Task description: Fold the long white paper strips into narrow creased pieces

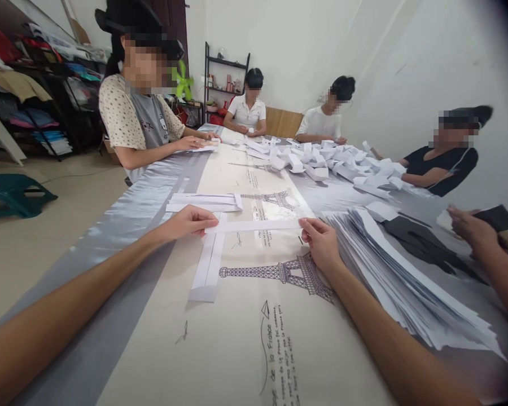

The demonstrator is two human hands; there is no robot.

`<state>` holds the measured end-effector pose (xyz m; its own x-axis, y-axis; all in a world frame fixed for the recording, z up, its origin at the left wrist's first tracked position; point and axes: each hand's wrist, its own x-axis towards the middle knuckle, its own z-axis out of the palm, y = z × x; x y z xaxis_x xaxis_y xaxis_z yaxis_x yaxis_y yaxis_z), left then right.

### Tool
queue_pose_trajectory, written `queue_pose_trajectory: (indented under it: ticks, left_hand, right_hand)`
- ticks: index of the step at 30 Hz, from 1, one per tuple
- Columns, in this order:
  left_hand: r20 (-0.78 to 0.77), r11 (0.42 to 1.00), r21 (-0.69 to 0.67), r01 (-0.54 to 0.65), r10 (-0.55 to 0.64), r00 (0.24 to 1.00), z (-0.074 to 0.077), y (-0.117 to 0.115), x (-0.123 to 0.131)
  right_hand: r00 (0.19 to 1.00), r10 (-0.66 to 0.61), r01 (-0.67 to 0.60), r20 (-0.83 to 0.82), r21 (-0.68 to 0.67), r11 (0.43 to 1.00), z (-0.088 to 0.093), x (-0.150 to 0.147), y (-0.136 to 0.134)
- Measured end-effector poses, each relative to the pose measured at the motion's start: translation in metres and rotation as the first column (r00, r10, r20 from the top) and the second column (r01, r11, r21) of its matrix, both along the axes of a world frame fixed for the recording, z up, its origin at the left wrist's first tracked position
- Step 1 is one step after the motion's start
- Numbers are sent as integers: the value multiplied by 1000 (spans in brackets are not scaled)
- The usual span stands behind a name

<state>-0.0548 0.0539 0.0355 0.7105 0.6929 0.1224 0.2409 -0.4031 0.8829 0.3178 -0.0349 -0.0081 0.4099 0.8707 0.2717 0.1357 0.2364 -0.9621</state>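
Spread over a long table in a white-walled room, grey satin tablecloth and, along the middle, a cream runner printed with Eiffel Towers and script. Nearest, to the right, a tall fanned stack of white sheets. Lying on the runner, a folded paper strip with a lengthwise seam. Across its far end, drawn out straight between both hands, a narrow white paper strip. At its left end, left hand, thumb and fingers closed in a pinch; at its right end, right hand, likewise pinching, other fingers curled in. Just past the left hand, a flat bundle of folded strips. At the right edge, a co-worker's hand, too blurred to tell its grip. To the left, on the floor, a green plastic stool. Farther along the table, a loose heap of folded white papers, and around it four seated people. Behind, against the wall, a black shelf rack.
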Motion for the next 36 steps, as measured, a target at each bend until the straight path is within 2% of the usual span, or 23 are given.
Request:
queue_pose_trajectory:
  ticks: [4, 10, 17, 20, 23, 29, 31, 36]
  left_hand:
    - [-16, 1000, -12, 24, -25, 1000, 0, 0, -3]
    - [51, 999, -17, -30, 31, 998, 5, 1, -8]
    - [45, 1000, -17, -4, 5, 999, 5, 0, -9]
    - [64, 999, -10, -32, 32, 997, 5, -2, -7]
    - [80, 998, -5, -68, 68, 994, 3, -2, -8]
    - [67, 998, -1, -64, 64, 996, -1, 4, -13]
    - [32, 998, 25, -55, 54, 998, 0, 4, -13]
    - [-37, 975, 221, 7, 1, 999, 11, 0, -8]
  right_hand:
    - [1000, -2, 2, -4, -12, 1000, -1, 2, 0]
    - [1000, 3, -3, -12, -19, 1000, -3, 2, 1]
    - [1000, -15, 15, -2, -22, 1000, -3, 2, 3]
    - [1000, -20, 20, 3, -27, 999, -2, 2, 1]
    - [1000, -25, 25, 1, -32, 999, -1, 1, 1]
    - [1000, -18, 18, -6, -51, 999, 0, -4, -1]
    - [1000, -12, 11, -8, -59, 998, 2, -5, -2]
    - [1000, 1, -2, -20, -76, 997, 9, -15, -9]
